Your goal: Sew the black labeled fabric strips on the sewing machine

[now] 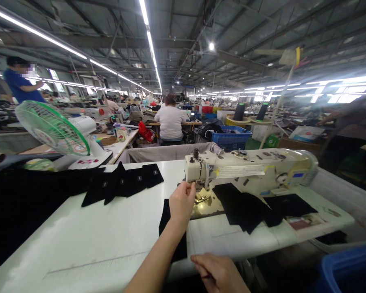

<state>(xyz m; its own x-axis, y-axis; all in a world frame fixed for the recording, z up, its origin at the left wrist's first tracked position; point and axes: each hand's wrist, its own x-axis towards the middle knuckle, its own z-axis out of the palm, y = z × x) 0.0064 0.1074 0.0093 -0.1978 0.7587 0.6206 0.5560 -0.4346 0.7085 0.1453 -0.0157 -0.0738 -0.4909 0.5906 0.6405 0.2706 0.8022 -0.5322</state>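
Note:
My left hand (181, 203) is raised at the needle end of a cream industrial sewing machine (240, 167). Its thumb and fingertips are pinched together, but whatever they hold is too small to make out. Low at the table's front edge, my right hand (218, 272) is closed with curled fingers; its contents, if any, are hidden. A black fabric piece (164, 219) lies partly under my left forearm. Right of the needle, black cut pieces (242, 205) rest on the machine bed. Several black pieces with small pale labels (129, 181) overlap at the table's back left.
A green-and-white fan (53, 128) stands at the back left, beside a large heap of black fabric (24, 211). A blue bin (350, 268) is at the lower right. Beyond the pale worktable (103, 240), a seated person (171, 120) faces away near a blue crate (232, 138).

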